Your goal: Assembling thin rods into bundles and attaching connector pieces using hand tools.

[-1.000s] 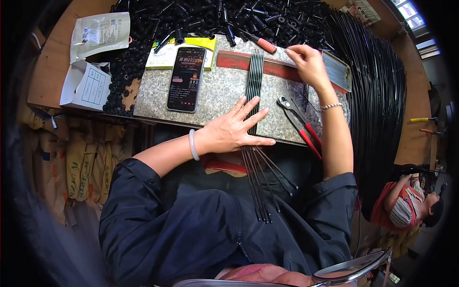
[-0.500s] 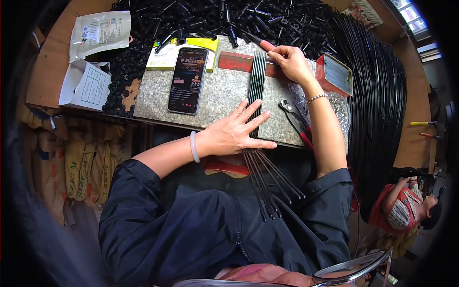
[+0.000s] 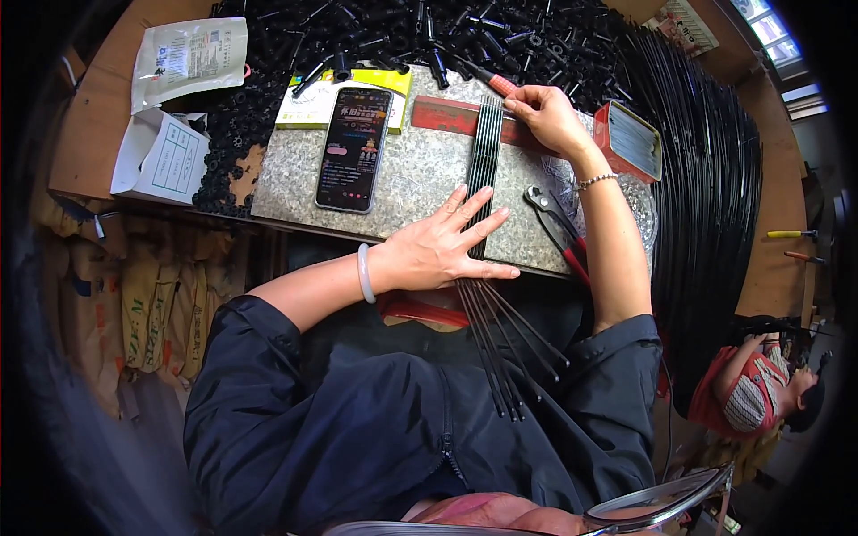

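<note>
Several thin black rods [image 3: 485, 147] lie side by side across the stone slab [image 3: 420, 192]. Their near ends hang past its edge over my lap and fan out, with small knobs at the tips. My left hand [image 3: 438, 246] rests flat on the rods, fingers spread. At their far ends my right hand [image 3: 545, 116] is closed in a pinch by the rightmost rod; what lies between the fingertips is hidden. Under the far ends runs a red, worn metal bar [image 3: 444, 114]. A tool with a red patterned handle [image 3: 502, 86] lies just beyond the right fingertips.
A phone [image 3: 351, 152] leans on a yellow-green box [image 3: 299, 112]. Red-handled pliers [image 3: 556, 228] and a red tin [image 3: 630, 138] are at the right. Black tubular parts [image 3: 375, 40] heap behind; a long bundle of black rods [image 3: 706, 170] hangs at right. Another person [image 3: 751, 389] sits farther right.
The near ends of the rods have shifted slightly over my lap. Both hands stay in nearly the same places.
</note>
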Demonstrator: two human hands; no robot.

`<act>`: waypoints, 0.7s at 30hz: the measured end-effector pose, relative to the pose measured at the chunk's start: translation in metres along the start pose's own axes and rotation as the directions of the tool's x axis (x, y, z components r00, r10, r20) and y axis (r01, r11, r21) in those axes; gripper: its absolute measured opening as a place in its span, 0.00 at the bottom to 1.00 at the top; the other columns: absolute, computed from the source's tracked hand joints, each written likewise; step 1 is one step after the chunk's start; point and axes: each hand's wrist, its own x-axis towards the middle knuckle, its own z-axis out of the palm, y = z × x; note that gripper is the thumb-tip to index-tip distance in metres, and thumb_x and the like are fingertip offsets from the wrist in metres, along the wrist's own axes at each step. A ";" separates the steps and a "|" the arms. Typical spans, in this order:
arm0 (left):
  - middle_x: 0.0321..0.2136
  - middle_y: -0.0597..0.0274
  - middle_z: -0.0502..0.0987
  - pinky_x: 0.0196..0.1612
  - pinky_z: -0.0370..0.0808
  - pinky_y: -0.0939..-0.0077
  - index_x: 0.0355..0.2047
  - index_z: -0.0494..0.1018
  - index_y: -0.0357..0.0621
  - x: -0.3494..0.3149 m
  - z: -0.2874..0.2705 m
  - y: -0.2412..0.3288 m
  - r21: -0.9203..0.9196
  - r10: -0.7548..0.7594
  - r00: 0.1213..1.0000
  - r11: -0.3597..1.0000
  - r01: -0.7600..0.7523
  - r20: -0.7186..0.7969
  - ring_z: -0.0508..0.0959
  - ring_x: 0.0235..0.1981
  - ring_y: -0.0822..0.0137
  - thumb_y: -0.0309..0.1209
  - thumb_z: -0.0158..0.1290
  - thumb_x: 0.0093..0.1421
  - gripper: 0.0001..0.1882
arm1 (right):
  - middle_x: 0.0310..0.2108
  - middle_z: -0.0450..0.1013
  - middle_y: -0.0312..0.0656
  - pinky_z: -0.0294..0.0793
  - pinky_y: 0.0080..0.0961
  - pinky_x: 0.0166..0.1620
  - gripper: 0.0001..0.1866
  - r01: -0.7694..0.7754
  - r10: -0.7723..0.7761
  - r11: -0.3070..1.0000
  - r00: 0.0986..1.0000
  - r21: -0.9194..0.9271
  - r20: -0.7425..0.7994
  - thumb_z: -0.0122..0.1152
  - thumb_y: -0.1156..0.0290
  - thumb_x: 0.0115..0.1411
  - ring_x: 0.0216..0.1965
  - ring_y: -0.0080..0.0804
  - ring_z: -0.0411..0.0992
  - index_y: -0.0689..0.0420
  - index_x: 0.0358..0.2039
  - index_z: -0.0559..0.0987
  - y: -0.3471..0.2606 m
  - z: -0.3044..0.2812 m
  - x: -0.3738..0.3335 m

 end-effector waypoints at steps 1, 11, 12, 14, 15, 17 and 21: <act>0.59 0.44 0.58 0.60 0.55 0.39 0.59 0.57 0.84 0.000 0.000 0.000 -0.001 0.000 1.000 1.000 0.000 0.000 0.56 0.61 0.36 0.35 0.50 0.52 0.34 | 0.19 0.73 0.36 0.70 0.22 0.32 0.12 -0.001 0.001 1.000 1.000 0.000 0.000 0.62 0.64 0.56 0.23 0.19 0.66 0.62 0.32 0.81 0.001 0.000 0.001; 0.61 0.46 0.56 0.58 0.59 0.40 0.58 0.59 0.85 0.001 0.000 0.000 -0.075 -0.028 0.999 0.997 0.025 -0.039 0.58 0.60 0.37 0.29 0.54 0.46 0.40 | 0.25 0.76 0.32 0.69 0.18 0.35 0.12 -0.065 0.066 0.997 0.998 -0.051 0.014 0.60 0.66 0.58 0.27 0.15 0.67 0.63 0.35 0.81 -0.008 -0.001 0.000; 0.61 0.46 0.56 0.58 0.60 0.40 0.58 0.59 0.85 0.000 0.000 0.000 -0.079 -0.027 0.999 0.997 0.024 -0.039 0.58 0.60 0.37 0.29 0.54 0.46 0.40 | 0.25 0.76 0.32 0.69 0.18 0.35 0.12 -0.037 0.037 0.997 0.999 -0.073 -0.002 0.60 0.65 0.58 0.27 0.15 0.67 0.62 0.35 0.81 -0.009 0.000 -0.001; 0.61 0.46 0.56 0.58 0.60 0.40 0.58 0.59 0.85 0.001 0.000 0.000 -0.081 -0.030 0.999 0.996 0.027 -0.041 0.58 0.60 0.38 0.29 0.54 0.47 0.40 | 0.25 0.76 0.33 0.69 0.19 0.35 0.13 -0.067 0.068 0.994 0.998 -0.080 0.004 0.61 0.65 0.58 0.27 0.15 0.67 0.63 0.34 0.80 -0.012 -0.001 -0.001; 0.60 0.46 0.56 0.58 0.60 0.40 0.58 0.59 0.85 0.001 0.001 0.000 -0.082 -0.033 0.999 0.996 0.029 -0.042 0.58 0.60 0.38 0.30 0.54 0.47 0.40 | 0.25 0.76 0.33 0.70 0.19 0.35 0.13 -0.098 0.099 0.991 0.995 -0.087 0.010 0.61 0.64 0.58 0.27 0.15 0.67 0.63 0.34 0.80 -0.013 -0.001 -0.001; 0.60 0.46 0.56 0.58 0.60 0.41 0.58 0.59 0.85 0.000 0.000 0.000 -0.080 -0.031 0.999 0.996 0.028 -0.038 0.58 0.60 0.38 0.30 0.54 0.47 0.40 | 0.25 0.75 0.33 0.69 0.19 0.35 0.13 -0.077 0.078 0.993 0.997 -0.092 0.013 0.61 0.65 0.58 0.27 0.15 0.67 0.63 0.34 0.80 -0.013 -0.002 -0.002; 0.60 0.46 0.57 0.58 0.60 0.41 0.58 0.59 0.85 0.001 -0.001 0.000 -0.091 -0.034 0.999 0.995 0.031 -0.033 0.57 0.61 0.38 0.31 0.55 0.46 0.39 | 0.25 0.76 0.34 0.70 0.18 0.36 0.12 -0.082 0.083 0.996 0.996 -0.030 0.036 0.60 0.67 0.58 0.28 0.15 0.68 0.64 0.35 0.80 -0.004 -0.002 0.000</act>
